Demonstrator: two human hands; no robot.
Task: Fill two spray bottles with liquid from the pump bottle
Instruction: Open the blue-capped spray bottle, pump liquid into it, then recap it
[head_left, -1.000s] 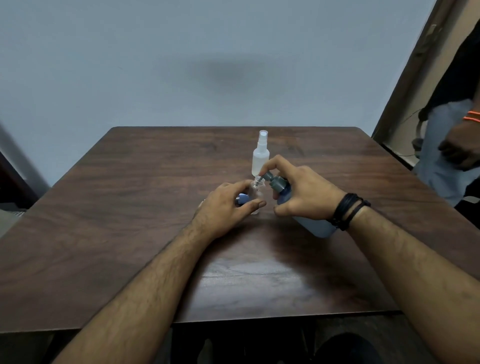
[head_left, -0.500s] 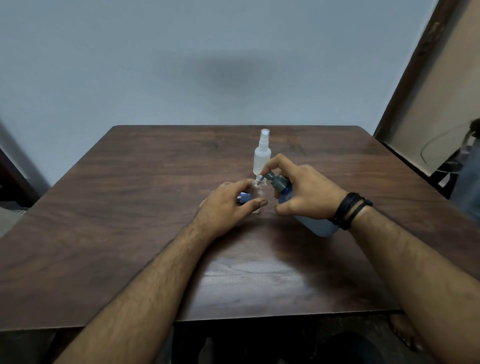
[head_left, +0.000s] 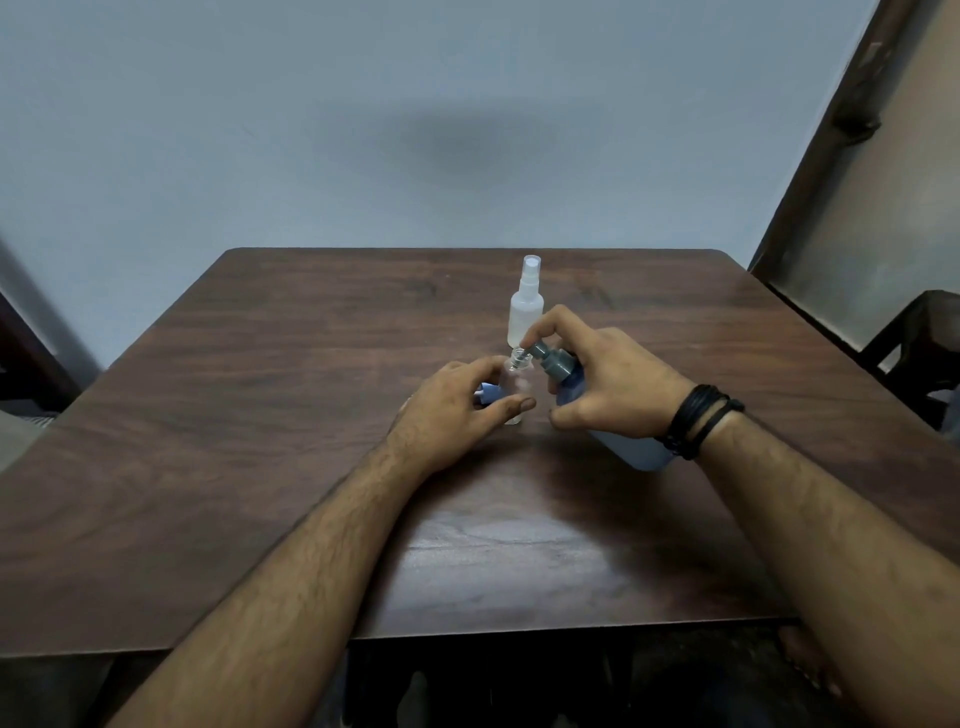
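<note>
A small clear spray bottle (head_left: 517, 382) stands uncapped at the table's middle, and my left hand (head_left: 457, 410) grips it with thumb and fingers. A blue cap (head_left: 487, 393) shows inside that hand. My right hand (head_left: 602, 387) holds the pale blue pump bottle (head_left: 631, 444), tilted left, with its forefinger on the grey pump head (head_left: 551, 360). The pump's nozzle sits at the clear bottle's open neck. A second, white spray bottle (head_left: 526, 305) with its sprayer on stands upright just behind them.
The dark wooden table (head_left: 291, 395) stands against a pale blue wall. A dark chair (head_left: 914, 348) is at the right edge of view and another dark piece of furniture at the left. A wooden door frame runs up the right side.
Both hands and the bottles have stayed in place. The person who stood at the right a second ago has left the view.
</note>
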